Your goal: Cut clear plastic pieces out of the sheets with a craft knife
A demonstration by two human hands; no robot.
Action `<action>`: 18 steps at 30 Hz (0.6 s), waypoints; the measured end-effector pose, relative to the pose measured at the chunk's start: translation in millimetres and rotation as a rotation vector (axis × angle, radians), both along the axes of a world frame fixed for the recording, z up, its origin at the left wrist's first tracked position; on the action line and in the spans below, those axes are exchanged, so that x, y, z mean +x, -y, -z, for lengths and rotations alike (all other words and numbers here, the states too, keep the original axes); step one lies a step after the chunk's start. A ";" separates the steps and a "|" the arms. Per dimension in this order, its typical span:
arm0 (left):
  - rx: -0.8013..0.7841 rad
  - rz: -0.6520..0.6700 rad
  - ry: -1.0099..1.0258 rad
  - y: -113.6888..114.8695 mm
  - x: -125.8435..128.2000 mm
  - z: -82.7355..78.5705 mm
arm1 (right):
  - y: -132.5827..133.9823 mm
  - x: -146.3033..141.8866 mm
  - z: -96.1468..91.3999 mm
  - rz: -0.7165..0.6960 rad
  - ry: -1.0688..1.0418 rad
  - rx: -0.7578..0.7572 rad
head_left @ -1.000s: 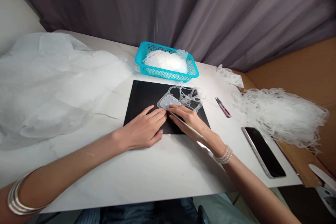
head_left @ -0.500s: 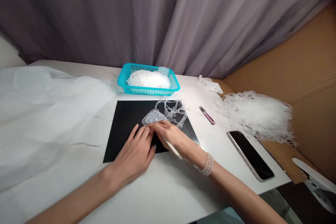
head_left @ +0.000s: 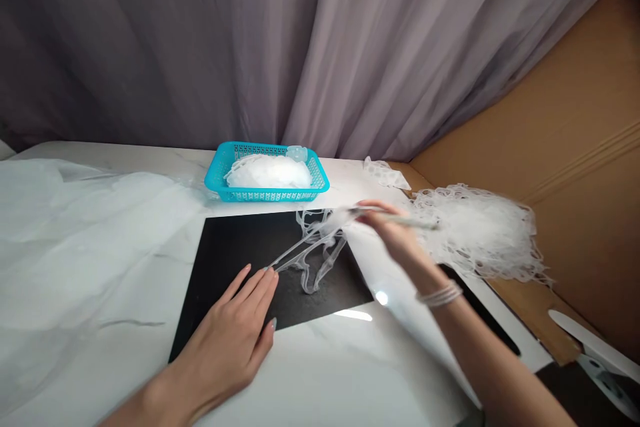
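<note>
My left hand [head_left: 240, 327] lies flat with its fingers stretched on the black mat [head_left: 230, 247], fingertips on the end of a clear plastic film strip [head_left: 295, 257]. From there the strip runs taut, up and right, to a blurred whitish bunch of film [head_left: 340, 217]. My right hand [head_left: 390, 230] is above the mat's right edge, closed round a slim pale stick-like tool [head_left: 417, 220]. The tool's tip end is smeared by motion beside the film bunch. More cut-out film webbing [head_left: 313, 283] hangs or lies below on the mat.
A blue basket [head_left: 213, 177] with white pieces stands behind the mat. Sheer white film [head_left: 100, 233] covers the left side. On the right are a heap of film offcuts [head_left: 475, 230], a phone [head_left: 495, 327] partly under my forearm, and a cardboard wall [head_left: 565, 127].
My right hand has moved right and up, away from my left hand, with film stretched between them. The film piece with holes no longer shows clearly. My left hand stays on the mat.
</note>
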State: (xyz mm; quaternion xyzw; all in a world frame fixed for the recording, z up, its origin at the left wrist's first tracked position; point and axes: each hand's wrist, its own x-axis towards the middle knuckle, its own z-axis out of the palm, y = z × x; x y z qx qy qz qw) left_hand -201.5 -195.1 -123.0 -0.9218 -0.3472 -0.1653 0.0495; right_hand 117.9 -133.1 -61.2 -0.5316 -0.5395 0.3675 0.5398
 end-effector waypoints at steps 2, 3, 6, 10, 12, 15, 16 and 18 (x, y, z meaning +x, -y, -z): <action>-0.023 -0.001 0.011 -0.9 0.4 -0.2 | -5.5 47.4 -9.8 0.251 -0.163 -0.066; -0.038 0.002 0.019 -1.2 0.9 -0.3 | -4.3 60.4 -13.8 0.271 -0.192 -0.087; -0.143 -0.006 0.081 -2.4 3.7 -5.4 | 9.4 49.7 -21.1 0.202 -0.270 -0.122; -0.490 -0.082 0.357 -5.6 9.5 -35.0 | 30.8 -25.7 -32.3 -0.017 -0.186 0.027; -0.763 -0.160 0.652 -9.4 13.9 -55.8 | 41.8 -59.7 -41.1 -0.084 -0.016 0.119; -1.321 -0.224 1.221 -16.6 20.6 -79.9 | 62.4 -94.1 -51.5 -0.264 0.250 0.195; -1.500 -0.217 1.363 -18.5 22.2 -84.2 | 69.6 -101.3 -53.2 -0.359 0.319 0.192; -1.734 -0.208 1.516 -20.3 23.4 -86.8 | 81.4 -109.6 -54.0 -0.503 0.428 0.166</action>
